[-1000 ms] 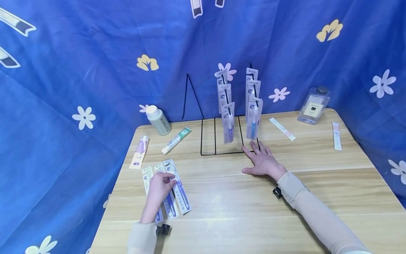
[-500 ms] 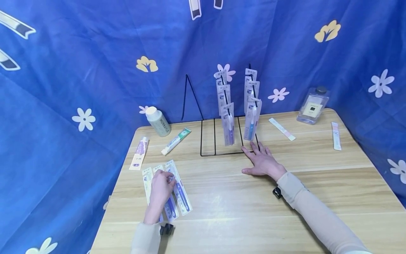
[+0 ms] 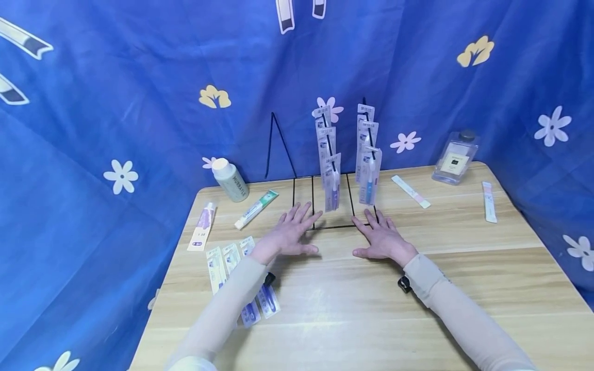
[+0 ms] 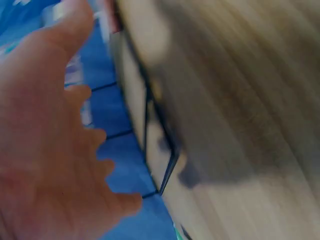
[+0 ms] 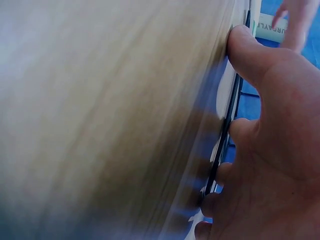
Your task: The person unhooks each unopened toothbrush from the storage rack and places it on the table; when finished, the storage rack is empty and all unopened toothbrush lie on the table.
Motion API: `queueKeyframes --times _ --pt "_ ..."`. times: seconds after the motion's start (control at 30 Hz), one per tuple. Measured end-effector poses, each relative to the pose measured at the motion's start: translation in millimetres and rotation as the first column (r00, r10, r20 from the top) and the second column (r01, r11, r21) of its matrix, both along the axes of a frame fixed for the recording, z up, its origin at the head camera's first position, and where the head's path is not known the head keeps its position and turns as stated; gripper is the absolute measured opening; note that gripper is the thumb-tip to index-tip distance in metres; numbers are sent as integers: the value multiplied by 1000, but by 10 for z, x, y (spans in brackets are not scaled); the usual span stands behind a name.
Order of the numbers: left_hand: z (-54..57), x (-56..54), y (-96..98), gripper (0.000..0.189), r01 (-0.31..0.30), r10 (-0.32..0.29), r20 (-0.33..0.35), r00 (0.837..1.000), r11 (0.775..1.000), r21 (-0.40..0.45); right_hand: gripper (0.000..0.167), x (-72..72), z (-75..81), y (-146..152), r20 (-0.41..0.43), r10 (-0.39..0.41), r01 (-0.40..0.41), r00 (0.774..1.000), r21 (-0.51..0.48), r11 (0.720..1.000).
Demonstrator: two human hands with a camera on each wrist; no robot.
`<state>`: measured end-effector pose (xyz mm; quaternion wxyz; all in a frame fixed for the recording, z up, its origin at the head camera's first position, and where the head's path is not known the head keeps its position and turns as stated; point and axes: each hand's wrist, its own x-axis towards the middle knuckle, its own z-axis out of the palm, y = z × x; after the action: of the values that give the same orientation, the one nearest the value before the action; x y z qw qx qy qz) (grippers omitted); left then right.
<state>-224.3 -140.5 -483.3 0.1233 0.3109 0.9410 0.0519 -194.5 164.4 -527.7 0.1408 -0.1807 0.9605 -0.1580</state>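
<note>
A black wire rack (image 3: 328, 227) stands at the back of the table. On its hooks hang packaged toothbrushes in two columns, one with a purple brush (image 3: 332, 183) in front, the other with a blue one (image 3: 370, 178). My left hand (image 3: 292, 232), fingers spread, is over the rack's front left part, holding nothing; in the left wrist view it hovers above the wood. My right hand (image 3: 381, 239) lies spread at the rack's front right corner, fingertips at the wire. Several packaged toothbrushes (image 3: 266, 301) lie on the table, partly hidden under my left forearm.
At the left are a purple-white toothpaste tube (image 3: 202, 226), a green-white tube (image 3: 256, 209) and a grey-green bottle (image 3: 230, 180) with a white lid. Two slim sachets (image 3: 410, 191) and a clear square bottle (image 3: 456, 157) are on the right. A blue curtain (image 3: 162, 103) hangs behind.
My left hand has left the packaged toothbrushes lying on the table and moved right and forward to the rack, its fingers spreading. The right hand has stayed at the rack's corner.
</note>
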Motion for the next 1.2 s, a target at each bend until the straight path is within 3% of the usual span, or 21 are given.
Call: queueKeyframes --times 0.1,0.23,0.33,0.6,0.7,0.8,0.9,0.97,1.03,1.1,1.2 --pt "-85 -47 86 101 -25 37 76 996 989 -148 99 8 -6 -6 -1 -1 1 1000 -9 1000" --pt "-150 -52 128 96 -69 110 159 981 967 -244 99 4 4 -1 -3 -5 5 1000 -14 1000" --pt "-171 -48 131 95 -86 135 183 974 963 -257 99 -11 15 -1 0 -3 3 1000 -5 1000" --pt "-191 -48 137 96 -103 152 176 973 960 -260 99 -24 48 -8 5 -4 4 1000 25 1000" --pt "-208 -37 139 97 -94 145 180 973 960 -263 93 11 92 -11 -92 5 -6 996 -4 1000" --pt "-224 -32 149 99 -87 140 186 973 960 -266 72 57 204 -43 -287 7 -50 958 -141 989" --pt "-232 -35 149 100 -98 151 183 971 958 -269 45 91 400 -143 -481 -30 -157 876 -344 926" --pt "-237 -41 150 99 -104 156 176 972 957 -271 37 97 533 -234 -555 -84 -221 827 -460 860" --pt "-233 -46 150 100 -104 155 170 973 957 -272 35 92 648 -326 -587 -142 -252 797 -537 805" --pt "-229 -49 147 100 -99 149 165 975 955 -279 37 76 736 -408 -571 -190 -244 798 -595 766" --pt "-231 -41 139 101 -95 146 166 975 953 -286 38 40 824 -502 -500 -231 -196 835 -662 724"
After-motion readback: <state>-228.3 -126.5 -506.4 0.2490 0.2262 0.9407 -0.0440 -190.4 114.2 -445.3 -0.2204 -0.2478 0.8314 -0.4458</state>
